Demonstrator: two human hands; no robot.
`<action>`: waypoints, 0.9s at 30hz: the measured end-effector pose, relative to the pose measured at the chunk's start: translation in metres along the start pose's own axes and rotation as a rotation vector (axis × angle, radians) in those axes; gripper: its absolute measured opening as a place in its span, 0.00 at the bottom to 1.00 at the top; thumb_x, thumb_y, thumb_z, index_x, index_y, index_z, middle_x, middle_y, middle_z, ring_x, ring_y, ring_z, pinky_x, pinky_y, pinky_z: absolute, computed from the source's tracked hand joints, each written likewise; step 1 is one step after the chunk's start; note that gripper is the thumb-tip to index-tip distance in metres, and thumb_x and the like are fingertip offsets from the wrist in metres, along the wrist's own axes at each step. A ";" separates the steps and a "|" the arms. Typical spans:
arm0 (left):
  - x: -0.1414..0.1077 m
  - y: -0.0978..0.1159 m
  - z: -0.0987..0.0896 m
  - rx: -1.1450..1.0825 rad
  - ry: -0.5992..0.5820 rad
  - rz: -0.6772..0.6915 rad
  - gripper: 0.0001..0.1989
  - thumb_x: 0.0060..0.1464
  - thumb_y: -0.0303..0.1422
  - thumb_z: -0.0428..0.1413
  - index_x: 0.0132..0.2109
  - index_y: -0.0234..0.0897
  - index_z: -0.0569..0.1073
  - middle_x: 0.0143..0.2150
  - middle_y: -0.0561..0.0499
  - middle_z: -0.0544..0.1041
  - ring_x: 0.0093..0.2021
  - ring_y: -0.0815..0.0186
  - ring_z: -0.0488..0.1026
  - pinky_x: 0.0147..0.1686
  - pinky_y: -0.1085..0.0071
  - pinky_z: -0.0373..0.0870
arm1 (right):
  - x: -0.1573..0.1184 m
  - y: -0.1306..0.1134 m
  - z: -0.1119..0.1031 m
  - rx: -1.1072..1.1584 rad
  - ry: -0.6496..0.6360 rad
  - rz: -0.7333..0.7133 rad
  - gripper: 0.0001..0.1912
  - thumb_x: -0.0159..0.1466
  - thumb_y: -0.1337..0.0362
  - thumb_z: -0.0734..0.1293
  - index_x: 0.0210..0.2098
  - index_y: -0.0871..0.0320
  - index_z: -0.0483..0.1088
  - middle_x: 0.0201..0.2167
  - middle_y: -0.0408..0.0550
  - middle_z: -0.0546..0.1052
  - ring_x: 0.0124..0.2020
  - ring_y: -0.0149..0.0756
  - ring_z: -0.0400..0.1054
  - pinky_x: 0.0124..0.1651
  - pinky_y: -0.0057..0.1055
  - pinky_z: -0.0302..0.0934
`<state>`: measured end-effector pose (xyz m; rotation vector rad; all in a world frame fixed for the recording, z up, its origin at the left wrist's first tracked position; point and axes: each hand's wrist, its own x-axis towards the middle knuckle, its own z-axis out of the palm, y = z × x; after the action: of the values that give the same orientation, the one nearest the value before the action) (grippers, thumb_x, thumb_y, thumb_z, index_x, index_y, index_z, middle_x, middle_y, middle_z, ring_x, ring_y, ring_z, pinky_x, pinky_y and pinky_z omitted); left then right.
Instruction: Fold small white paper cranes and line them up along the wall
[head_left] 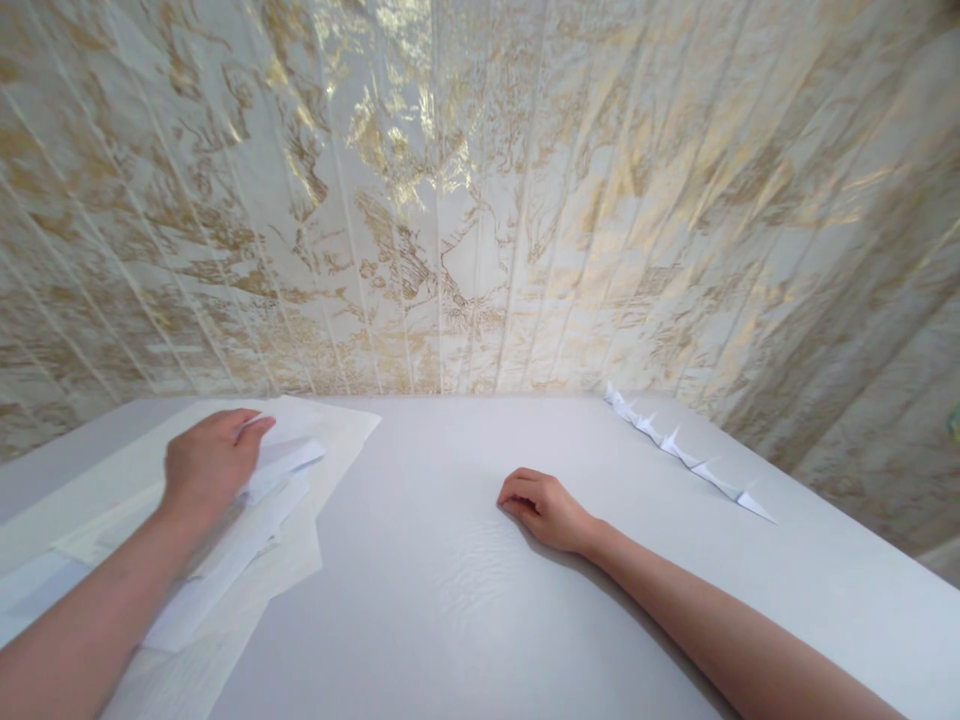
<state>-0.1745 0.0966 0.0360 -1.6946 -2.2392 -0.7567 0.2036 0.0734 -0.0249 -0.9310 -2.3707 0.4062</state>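
My left hand (214,460) is over a loose pile of white paper sheets and strips (300,520) at the left of the table. Its thumb and forefinger pinch the edge of a white piece of paper (281,432). My right hand (546,508) rests on the white table (420,600) near the middle, its fingers curled inward. Nothing shows in its fingers, though the inside of the palm is hidden.
Along the right side of the table runs a slanting row of several small folded white paper shapes with pointed tips (670,440). Behind the table's far edge hangs a pleated gold-and-white patterned curtain (450,250), continuing round the right side.
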 end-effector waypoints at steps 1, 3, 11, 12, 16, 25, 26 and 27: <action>-0.005 0.010 -0.005 -0.062 0.073 0.057 0.17 0.55 0.38 0.42 0.39 0.34 0.72 0.42 0.49 0.75 0.44 0.63 0.68 0.45 0.71 0.62 | 0.000 0.000 0.000 -0.002 0.000 0.000 0.09 0.60 0.74 0.59 0.31 0.59 0.70 0.32 0.49 0.72 0.33 0.33 0.67 0.37 0.28 0.61; -0.021 0.037 -0.015 -0.229 0.182 0.174 0.16 0.54 0.39 0.44 0.36 0.35 0.72 0.40 0.49 0.76 0.44 0.63 0.69 0.48 0.71 0.61 | -0.001 0.001 0.002 -0.006 0.011 0.012 0.08 0.59 0.74 0.60 0.33 0.59 0.70 0.32 0.49 0.72 0.33 0.32 0.66 0.37 0.28 0.61; -0.091 0.138 0.004 -1.080 -0.534 -0.001 0.12 0.41 0.43 0.55 0.28 0.39 0.72 0.25 0.53 0.74 0.27 0.63 0.70 0.27 0.71 0.65 | -0.008 -0.006 0.007 0.335 0.187 0.118 0.29 0.54 0.55 0.67 0.52 0.57 0.57 0.48 0.55 0.65 0.33 0.30 0.65 0.32 0.28 0.63; -0.095 0.145 0.009 -1.175 -0.618 -0.061 0.13 0.41 0.43 0.55 0.28 0.38 0.72 0.24 0.53 0.73 0.24 0.65 0.69 0.25 0.72 0.64 | -0.009 -0.009 0.008 0.416 0.180 0.141 0.28 0.54 0.52 0.67 0.50 0.58 0.59 0.45 0.53 0.67 0.32 0.31 0.65 0.31 0.28 0.62; -0.101 0.161 0.029 -1.275 -0.735 -0.152 0.13 0.39 0.42 0.57 0.25 0.35 0.69 0.20 0.54 0.69 0.19 0.69 0.63 0.20 0.74 0.58 | -0.006 -0.019 0.012 0.698 0.151 0.292 0.22 0.55 0.45 0.62 0.30 0.61 0.65 0.21 0.42 0.66 0.22 0.28 0.60 0.25 0.26 0.57; -0.104 0.154 0.052 -1.209 -0.718 -0.141 0.15 0.40 0.43 0.55 0.21 0.35 0.66 0.17 0.57 0.61 0.18 0.72 0.56 0.20 0.76 0.48 | 0.001 -0.009 0.014 0.874 0.353 0.588 0.19 0.49 0.50 0.68 0.20 0.59 0.61 0.13 0.36 0.61 0.14 0.23 0.51 0.17 0.23 0.45; -0.104 0.153 0.052 -1.187 -0.705 -0.133 0.14 0.39 0.42 0.55 0.20 0.36 0.65 0.16 0.58 0.60 0.18 0.73 0.54 0.20 0.76 0.47 | 0.001 -0.008 0.014 0.882 0.344 0.594 0.19 0.49 0.51 0.68 0.20 0.59 0.61 0.12 0.36 0.61 0.14 0.23 0.51 0.17 0.23 0.45; -0.103 0.153 0.052 -1.165 -0.692 -0.129 0.14 0.39 0.41 0.55 0.19 0.36 0.64 0.16 0.58 0.60 0.18 0.73 0.54 0.20 0.76 0.47 | 0.001 -0.008 0.014 0.886 0.333 0.595 0.18 0.49 0.51 0.67 0.20 0.59 0.60 0.12 0.36 0.61 0.14 0.23 0.51 0.18 0.23 0.45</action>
<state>0.0074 0.0690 -0.0172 -2.5997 -2.4914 -2.0543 0.1903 0.0670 -0.0324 -1.1000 -1.3264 1.2770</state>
